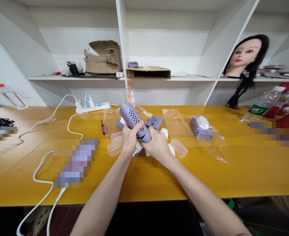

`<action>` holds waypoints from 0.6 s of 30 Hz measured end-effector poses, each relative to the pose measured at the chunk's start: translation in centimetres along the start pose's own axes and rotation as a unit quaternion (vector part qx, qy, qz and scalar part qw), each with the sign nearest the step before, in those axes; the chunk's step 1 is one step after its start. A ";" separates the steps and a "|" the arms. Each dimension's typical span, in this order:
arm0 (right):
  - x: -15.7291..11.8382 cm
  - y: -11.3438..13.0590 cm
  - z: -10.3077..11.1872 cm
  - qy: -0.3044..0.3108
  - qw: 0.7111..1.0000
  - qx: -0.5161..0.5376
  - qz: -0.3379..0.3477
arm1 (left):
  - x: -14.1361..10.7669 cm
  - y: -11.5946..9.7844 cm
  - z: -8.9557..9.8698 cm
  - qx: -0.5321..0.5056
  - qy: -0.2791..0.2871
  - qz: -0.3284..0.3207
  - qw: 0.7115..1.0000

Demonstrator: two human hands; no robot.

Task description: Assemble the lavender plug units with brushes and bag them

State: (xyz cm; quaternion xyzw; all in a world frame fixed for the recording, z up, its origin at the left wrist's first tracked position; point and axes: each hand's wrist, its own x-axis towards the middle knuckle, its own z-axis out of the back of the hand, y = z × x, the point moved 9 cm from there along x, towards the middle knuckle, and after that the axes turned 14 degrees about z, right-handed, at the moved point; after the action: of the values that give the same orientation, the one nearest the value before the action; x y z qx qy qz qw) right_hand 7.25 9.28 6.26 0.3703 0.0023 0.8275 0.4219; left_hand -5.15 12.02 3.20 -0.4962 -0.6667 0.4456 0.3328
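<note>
Lavender plastic housing (134, 121), pierced with rows of holes, sits in both hands: the left hand (129, 139) and right hand (156, 146) are closed around it, above the table (144, 183). Translucent peach plastic pieces (115, 146) and white parts (164, 132) lie just beneath and beside the hands. Left of the hands lies a red-handled screwdriver (103, 127); beyond them are clear plastic bags (174, 123), one around a lavender part (201, 128). Farther off, a white power strip (92, 107) lies on the table, and a shelf (196, 78) carries a cardboard box (102, 57) and a mannequin head (245, 55).
</note>
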 end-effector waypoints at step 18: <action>-1.6 -3.4 -0.6 0.197 0.865 0.408 -0.215 | -6.9 -5.3 -5.7 0.668 0.173 -0.398 0.604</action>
State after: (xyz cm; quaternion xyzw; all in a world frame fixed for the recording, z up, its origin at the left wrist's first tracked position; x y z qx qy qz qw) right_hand 9.83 10.50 3.80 0.3292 0.5026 0.6971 0.3912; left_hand -0.05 6.38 10.30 0.1108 -0.2451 0.4960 0.8256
